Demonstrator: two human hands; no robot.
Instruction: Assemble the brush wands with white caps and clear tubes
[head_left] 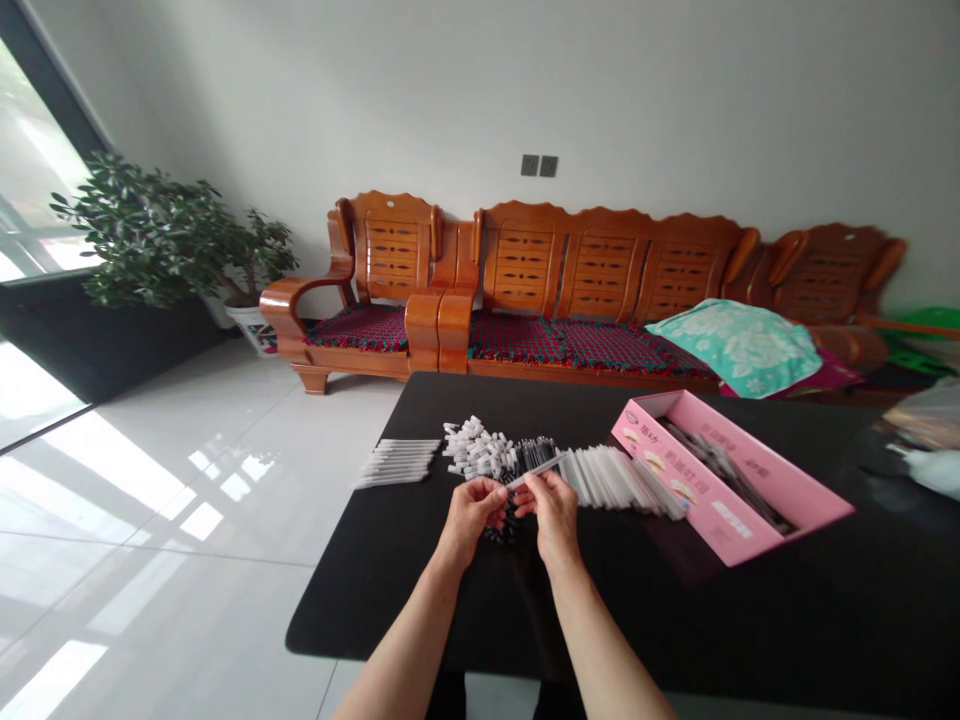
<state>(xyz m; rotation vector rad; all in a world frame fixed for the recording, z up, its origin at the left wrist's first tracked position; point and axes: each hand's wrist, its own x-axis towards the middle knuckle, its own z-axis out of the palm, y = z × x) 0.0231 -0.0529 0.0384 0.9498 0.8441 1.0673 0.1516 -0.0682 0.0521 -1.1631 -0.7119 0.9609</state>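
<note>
Printing shows only on the pink box [731,480] at the right centre of the frame. Its long near side wall carries dark lettering and small round pictures toward the left end, plus a white label patch with fine print further right, near the lower corner. The inner face of its far wall also bears a line of darker pink characters. All of it is too small and blurred to read; no word, brand or number can be made out. Nothing else in the frame shows legible writing.
</note>
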